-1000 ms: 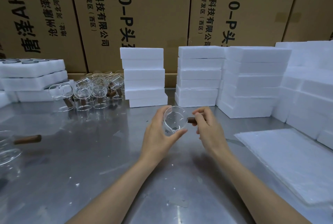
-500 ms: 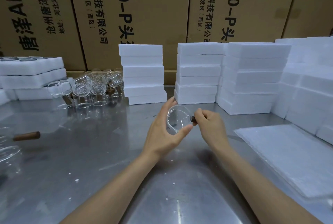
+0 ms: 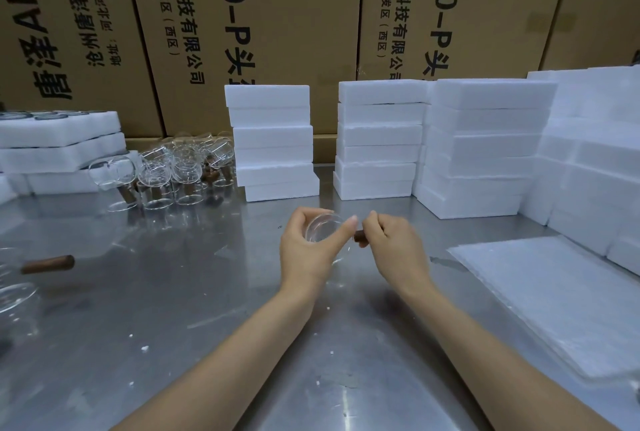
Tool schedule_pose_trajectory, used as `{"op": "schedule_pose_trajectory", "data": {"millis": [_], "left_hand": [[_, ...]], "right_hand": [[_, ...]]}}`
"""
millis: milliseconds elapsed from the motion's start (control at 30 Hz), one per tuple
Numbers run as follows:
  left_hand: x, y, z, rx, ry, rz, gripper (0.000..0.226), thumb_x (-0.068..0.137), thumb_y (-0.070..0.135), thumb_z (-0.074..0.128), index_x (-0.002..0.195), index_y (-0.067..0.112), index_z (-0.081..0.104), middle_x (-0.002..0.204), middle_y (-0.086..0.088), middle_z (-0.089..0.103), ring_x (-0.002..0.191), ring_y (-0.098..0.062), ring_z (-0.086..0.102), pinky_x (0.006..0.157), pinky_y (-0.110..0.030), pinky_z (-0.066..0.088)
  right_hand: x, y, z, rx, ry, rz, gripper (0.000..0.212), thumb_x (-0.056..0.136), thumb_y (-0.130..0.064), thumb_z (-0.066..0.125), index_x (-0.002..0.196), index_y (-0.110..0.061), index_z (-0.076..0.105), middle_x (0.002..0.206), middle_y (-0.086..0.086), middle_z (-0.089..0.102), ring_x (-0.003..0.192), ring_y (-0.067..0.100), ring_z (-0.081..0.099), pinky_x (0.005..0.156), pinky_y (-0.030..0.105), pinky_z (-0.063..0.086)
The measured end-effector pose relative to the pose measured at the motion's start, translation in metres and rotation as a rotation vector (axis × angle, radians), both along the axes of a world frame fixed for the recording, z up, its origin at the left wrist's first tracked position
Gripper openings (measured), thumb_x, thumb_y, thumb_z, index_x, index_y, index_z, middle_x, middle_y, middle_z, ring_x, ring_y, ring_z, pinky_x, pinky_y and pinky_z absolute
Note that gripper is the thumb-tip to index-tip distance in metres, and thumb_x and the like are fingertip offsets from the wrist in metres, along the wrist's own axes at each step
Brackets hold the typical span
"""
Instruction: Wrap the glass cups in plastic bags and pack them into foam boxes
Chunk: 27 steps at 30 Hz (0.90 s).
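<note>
cup: clear glass cup (image 3: 323,228) with a brown wooden handle (image 3: 358,236), held above the table (image 3: 194,309) at frame centre, between both hands. Lies on its side, handle pointing to 3 o'clock.
left hand: left hand (image 3: 308,250) wraps the glass body. Fingers curl over the far side at 12 o'clock, thumb (image 3: 341,231) crosses the near side with its tip toward the handle. Back of the hand faces the camera.
right hand: right hand (image 3: 394,250) sits just at 3 o'clock of the cup and pinches the handle's end. Fingers are curled tight, with only a short brown stub showing between the hands.
arms: both forearms bare, coming in from the bottom edge at 6 o'clock and converging toward centre. Left forearm from about 7 o'clock, right from about 5 o'clock.
loose cups: cluster of glass cups (image 3: 173,171) standing on the table at 10 o'clock, well apart from the hands. Wooden handles visible among them.
near-left cup: another glass piece (image 3: 14,292) at the 9 o'clock edge, its wooden handle (image 3: 48,264) pointing right. Partly cut off.
foam boxes: two white foam stacks (image 3: 273,143) and (image 3: 381,139) at 12 o'clock, wider stacks (image 3: 485,146) at 1–2 o'clock, more (image 3: 595,153) along the 3 o'clock edge.
left trays: foam trays (image 3: 59,143) stacked at 9–10 o'clock, dark round openings on the top one. Contents too small to tell.
bags: flat pile of translucent plastic bags (image 3: 554,299) on the table at 4 o'clock, near the right forearm but not touching.
background: cardboard cartons (image 3: 294,15) with black print behind the foam.
</note>
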<state>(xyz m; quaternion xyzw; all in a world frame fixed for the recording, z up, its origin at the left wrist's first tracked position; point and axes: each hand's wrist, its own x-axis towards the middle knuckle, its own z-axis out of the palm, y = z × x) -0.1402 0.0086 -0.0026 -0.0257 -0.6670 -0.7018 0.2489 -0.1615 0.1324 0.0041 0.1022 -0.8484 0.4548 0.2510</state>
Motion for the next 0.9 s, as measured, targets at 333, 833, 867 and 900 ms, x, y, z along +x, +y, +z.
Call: {"op": "schedule_pose_trajectory", "data": {"millis": [333, 833, 867, 900], "left_hand": [[0.004, -0.008, 0.008, 0.225, -0.158, -0.131, 0.025, 0.082, 0.034, 0.072, 0.093, 0.012, 0.077, 0.091, 0.003, 0.075, 0.078, 0.003, 0.066, 0.064, -0.007, 0.046], [-0.004, -0.032, 0.002, 0.073, -0.146, -0.737, 0.045, 0.079, 0.008, 0.071, 0.122, 0.016, 0.061, 0.123, 0.001, 0.066, 0.117, -0.008, 0.059, 0.087, -0.013, 0.046], [-0.005, -0.032, 0.001, 0.044, -0.141, -0.732, 0.049, 0.078, 0.008, 0.070, 0.125, 0.017, 0.060, 0.125, 0.001, 0.065, 0.118, -0.009, 0.058, 0.088, -0.014, 0.046], [-0.005, -0.032, 0.001, 0.016, -0.136, -0.720, 0.053, 0.075, 0.009, 0.070, 0.126, 0.018, 0.058, 0.127, 0.002, 0.064, 0.120, -0.009, 0.058, 0.088, -0.014, 0.046]], "right_hand": [[-0.004, 0.009, 0.004, -0.033, -0.073, -0.030, 0.046, 0.094, -0.024, 0.037, 0.054, -0.005, 0.050, 0.051, -0.023, 0.061, 0.040, 0.003, 0.041, 0.041, 0.017, 0.031], [-0.009, 0.024, 0.007, -0.217, -0.327, -0.056, 0.055, 0.090, -0.019, 0.038, 0.036, -0.019, 0.049, 0.035, -0.016, 0.051, 0.037, 0.007, 0.029, 0.043, 0.023, 0.024], [-0.008, 0.024, 0.007, -0.220, -0.331, -0.060, 0.051, 0.090, -0.019, 0.038, 0.040, -0.020, 0.049, 0.034, -0.015, 0.050, 0.038, 0.007, 0.029, 0.043, 0.023, 0.024], [-0.008, 0.024, 0.007, -0.220, -0.331, -0.063, 0.049, 0.090, -0.019, 0.038, 0.043, -0.018, 0.049, 0.034, -0.015, 0.050, 0.039, 0.008, 0.030, 0.043, 0.023, 0.024]]}}
